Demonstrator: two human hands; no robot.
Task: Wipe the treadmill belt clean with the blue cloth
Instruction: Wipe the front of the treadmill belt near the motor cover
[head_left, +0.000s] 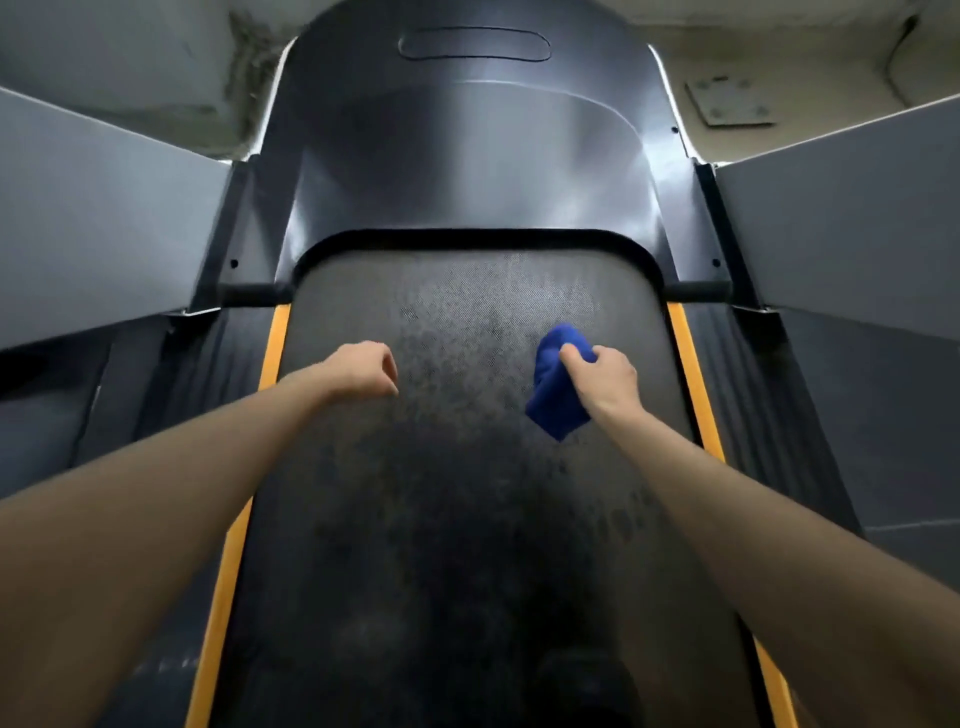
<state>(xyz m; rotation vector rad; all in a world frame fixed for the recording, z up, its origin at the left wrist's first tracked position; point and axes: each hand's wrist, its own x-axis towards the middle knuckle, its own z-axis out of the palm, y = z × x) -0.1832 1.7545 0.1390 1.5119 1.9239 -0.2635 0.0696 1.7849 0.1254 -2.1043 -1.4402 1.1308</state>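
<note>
The dark textured treadmill belt (457, 493) runs away from me down the middle of the view, with dusty grey patches near its front end. My right hand (605, 376) grips a bunched blue cloth (553, 395) over the right part of the belt; whether the cloth touches the belt I cannot tell. My left hand (363, 369) hovers over the left part of the belt with its fingers loosely curled and holds nothing.
Yellow strips (270, 343) border the belt on both sides, with dark side rails beyond them. The black motor cover (472, 156) rises at the belt's far end. Grey panels (104, 218) flank the treadmill left and right.
</note>
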